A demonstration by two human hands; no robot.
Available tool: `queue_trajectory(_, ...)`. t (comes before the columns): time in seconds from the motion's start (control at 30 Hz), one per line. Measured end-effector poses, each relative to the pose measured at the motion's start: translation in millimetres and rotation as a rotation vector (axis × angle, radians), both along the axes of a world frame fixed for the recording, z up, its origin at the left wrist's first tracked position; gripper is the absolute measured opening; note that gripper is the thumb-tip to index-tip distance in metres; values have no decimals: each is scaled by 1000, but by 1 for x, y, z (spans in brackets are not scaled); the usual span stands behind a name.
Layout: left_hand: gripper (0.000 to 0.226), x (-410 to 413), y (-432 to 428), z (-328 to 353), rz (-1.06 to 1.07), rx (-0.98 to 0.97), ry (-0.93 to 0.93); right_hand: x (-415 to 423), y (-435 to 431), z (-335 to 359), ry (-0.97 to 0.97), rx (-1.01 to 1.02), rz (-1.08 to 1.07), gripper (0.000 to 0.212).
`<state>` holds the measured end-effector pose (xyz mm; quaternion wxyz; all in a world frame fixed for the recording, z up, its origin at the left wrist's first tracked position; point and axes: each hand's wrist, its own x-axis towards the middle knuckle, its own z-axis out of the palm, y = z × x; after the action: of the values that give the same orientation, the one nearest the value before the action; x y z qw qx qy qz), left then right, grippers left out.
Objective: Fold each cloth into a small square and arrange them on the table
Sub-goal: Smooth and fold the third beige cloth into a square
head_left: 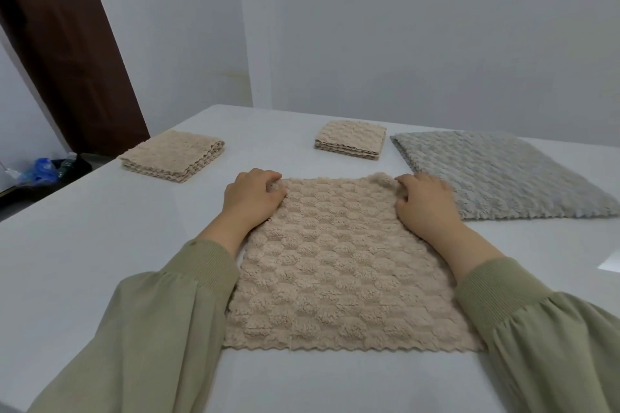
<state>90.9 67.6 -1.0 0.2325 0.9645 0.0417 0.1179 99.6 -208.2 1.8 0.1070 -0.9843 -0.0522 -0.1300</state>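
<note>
Past the left edge of the table [84,245]: a dark door [67,43] and a blue bag [42,168] on the floor. Near that edge, on the tabletop, a folded beige cloth [171,156], stacked wavy edges facing forward, white surface showing on every side. Next, the left hand [251,198], fingers curled and pinching the far left corner of the open beige cloth [335,265]. Lies flat in the middle, straight ahead, zigzag near edge set back from the near table edge by a white strip. Green sleeves [167,312] along both its sides, the left wrist overlapping its left edge. Beyond its far edge and apart from it, a second folded cloth [350,139], small and square, a stretch of tabletop between. Then the right hand [426,201], fingers curled and gripping the far right corner, slightly bunched. Just beside that hand, a grey cloth [496,174] laid flat, scalloped near edge, running toward the right side of the table, a narrow wedge of white between the two.
</note>
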Motion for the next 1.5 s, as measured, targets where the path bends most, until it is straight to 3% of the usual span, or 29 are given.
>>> queue_trajectory(0.2, 44, -1, -1, 1, 14, -31, 1, 1, 2, 1, -121, 96, 65, 33)
queue_trajectory(0.3, 50, -1, 1, 1, 27, -116, 9, 2, 1, 0, -171, 157, 66, 19)
queue_trajectory(0.53, 49, -7, 0, 4, 9, -307, -56, -2, 2, 4, -165, 310, 54, 27)
queue_trajectory(0.67, 52, -8, -2, 6, -50, -510, -104, -6, 4, 7, -148, 368, 59, 56)
queue_trajectory(0.87, 31, -8, -7, 9, -93, -635, -125, -4, 4, 7, -136, 564, 71, 26)
queue_trajectory(0.97, 36, -9, -4, 10, -38, -676, -199, -4, 1, 7, -198, 606, -11, 27)
queue_trajectory(1.1, 44, -10, -1, 10, 40, -589, -278, -2, -2, 7, -248, 619, -103, 42)
queue_trajectory(1.23, 14, -13, -3, 10, 126, -375, -321, -1, -6, 12, -278, 511, -129, 27)
queue_trajectory(1.33, 10, -15, -3, 11, 202, -251, -328, 0, -11, 19, -286, 507, -135, 26)
queue_trajectory(1.4, 11, -17, -4, 13, 248, -247, -330, 4, -15, 20, -208, 582, -143, 32)
queue_trajectory(1.5, 13, -18, -6, 15, 243, -293, -319, 9, -24, 25, -5, 887, -158, 24)
